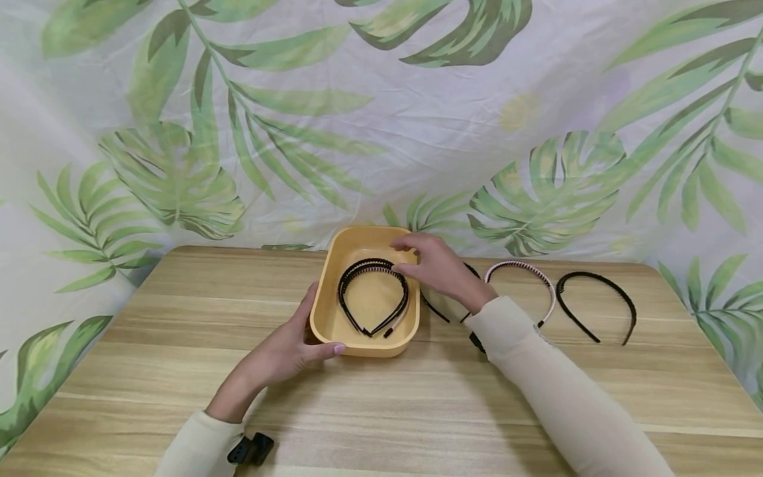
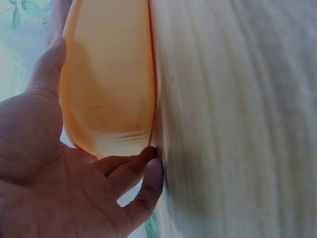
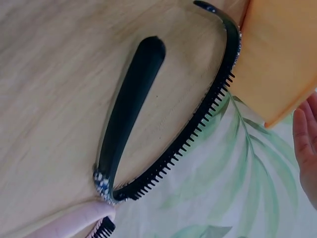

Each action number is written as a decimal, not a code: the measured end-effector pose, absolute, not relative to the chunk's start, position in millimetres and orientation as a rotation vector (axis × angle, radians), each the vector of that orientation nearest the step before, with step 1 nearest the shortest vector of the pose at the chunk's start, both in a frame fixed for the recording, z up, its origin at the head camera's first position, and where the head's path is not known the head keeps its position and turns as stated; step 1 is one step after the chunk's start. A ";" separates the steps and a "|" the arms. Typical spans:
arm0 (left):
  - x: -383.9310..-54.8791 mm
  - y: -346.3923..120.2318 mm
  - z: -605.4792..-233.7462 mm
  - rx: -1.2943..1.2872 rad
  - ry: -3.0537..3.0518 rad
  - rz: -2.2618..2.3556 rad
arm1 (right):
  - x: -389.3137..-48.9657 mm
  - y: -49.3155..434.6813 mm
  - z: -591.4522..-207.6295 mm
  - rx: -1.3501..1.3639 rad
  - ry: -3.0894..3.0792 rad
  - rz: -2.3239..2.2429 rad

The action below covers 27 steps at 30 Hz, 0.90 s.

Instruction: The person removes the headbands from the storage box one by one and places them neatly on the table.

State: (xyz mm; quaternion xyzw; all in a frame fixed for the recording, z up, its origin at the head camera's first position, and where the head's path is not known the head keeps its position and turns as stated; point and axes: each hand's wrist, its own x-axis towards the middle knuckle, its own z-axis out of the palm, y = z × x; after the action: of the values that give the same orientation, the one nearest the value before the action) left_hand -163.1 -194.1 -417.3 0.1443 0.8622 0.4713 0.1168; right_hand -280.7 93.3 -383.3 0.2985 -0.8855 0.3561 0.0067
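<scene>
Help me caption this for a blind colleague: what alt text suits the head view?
A left hand holds a yellow tub of headbands while the right hand reaches over its right side. To the right, a pink headband lies between two black headbands on a wood-grain table, before a leaf-print cloth.

The right wrist view crops the pink headband (image 3: 69, 219).
</scene>
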 end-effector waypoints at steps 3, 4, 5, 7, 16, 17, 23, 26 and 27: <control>-162.9 -194.2 -417.7 0.427 2.524 1.381 | -285.4 88.8 -384.8 0.948 -2.779 1.122; -162.8 -194.2 -417.8 0.426 2.526 1.379 | -287.2 87.4 -385.4 0.953 -2.783 1.120; -162.6 -194.3 -417.9 0.426 2.528 1.378 | -289.0 86.0 -386.2 0.959 -2.784 1.111; -162.4 -194.3 -418.0 0.426 2.533 1.375 | -292.4 83.6 -387.2 0.968 -2.796 1.101; -162.4 -195.0 -418.2 0.451 2.513 1.403 | -305.7 73.4 -390.7 0.966 -2.871 1.049; -162.4 -195.0 -418.2 0.452 2.513 1.402 | -307.0 72.5 -390.8 0.968 -2.877 1.047; -162.9 -194.9 -419.2 0.471 2.513 1.403 | -314.3 68.0 -392.1 0.969 -2.915 1.002; -163.1 -194.5 -419.5 0.475 2.516 1.403 | -316.5 66.1 -392.1 0.992 -2.936 0.992; -163.1 -194.4 -419.6 0.475 2.519 1.397 | -317.0 65.6 -391.9 1.007 -2.943 0.983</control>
State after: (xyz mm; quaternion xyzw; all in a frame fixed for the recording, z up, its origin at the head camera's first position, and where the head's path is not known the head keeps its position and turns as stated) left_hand -163.1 -194.4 -419.6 0.1616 0.8576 0.4756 0.1107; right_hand -317.0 65.6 -391.9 0.3083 -0.9004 0.3009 -0.0603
